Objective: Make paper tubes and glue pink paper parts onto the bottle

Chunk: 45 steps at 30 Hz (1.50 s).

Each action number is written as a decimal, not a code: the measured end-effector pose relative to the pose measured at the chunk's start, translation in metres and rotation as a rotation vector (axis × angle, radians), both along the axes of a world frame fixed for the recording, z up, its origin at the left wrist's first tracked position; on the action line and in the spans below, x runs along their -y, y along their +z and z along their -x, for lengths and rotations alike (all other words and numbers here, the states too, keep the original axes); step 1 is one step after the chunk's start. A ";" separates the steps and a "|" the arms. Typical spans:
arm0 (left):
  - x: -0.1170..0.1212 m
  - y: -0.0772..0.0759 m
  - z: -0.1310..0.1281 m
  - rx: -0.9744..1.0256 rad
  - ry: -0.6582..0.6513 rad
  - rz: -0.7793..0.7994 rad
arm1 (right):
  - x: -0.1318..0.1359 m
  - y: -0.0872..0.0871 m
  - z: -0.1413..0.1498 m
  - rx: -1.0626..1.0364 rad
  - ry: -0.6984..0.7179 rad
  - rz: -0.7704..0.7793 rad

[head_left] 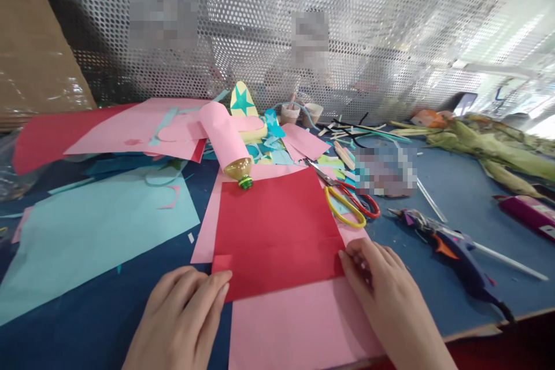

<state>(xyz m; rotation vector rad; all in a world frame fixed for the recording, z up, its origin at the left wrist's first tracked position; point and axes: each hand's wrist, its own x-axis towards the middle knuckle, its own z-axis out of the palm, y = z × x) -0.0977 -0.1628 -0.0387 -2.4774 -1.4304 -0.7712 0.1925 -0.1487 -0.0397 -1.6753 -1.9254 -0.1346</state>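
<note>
A red paper sheet point(277, 219) lies over a pink paper sheet point(299, 324) in front of me, with a crease across its lower part. My left hand point(182, 312) pinches the red sheet's lower left corner, where a small flap is folded over. At the right edge, my right hand point(385, 289) has thumb and fingers closed on the same sheet. Just beyond the red sheet, a bottle wrapped in pink paper point(223, 136) lies on its side, its green cap toward me. Scissors point(347, 196) with red and yellow handles rest by the sheet's upper right edge.
A blue glue gun point(459, 254) and clear glue sticks lie at the right. Corn husks point(485, 144) and a purple box point(529, 214) are farther right. Light blue paper point(104, 231) covers the left. Paper scraps and small cups point(290, 113) sit at the back by a perforated silver sheet.
</note>
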 end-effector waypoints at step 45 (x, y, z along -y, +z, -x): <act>0.004 -0.009 0.010 -0.233 -0.077 -0.014 | 0.006 -0.004 -0.002 -0.053 -0.013 0.113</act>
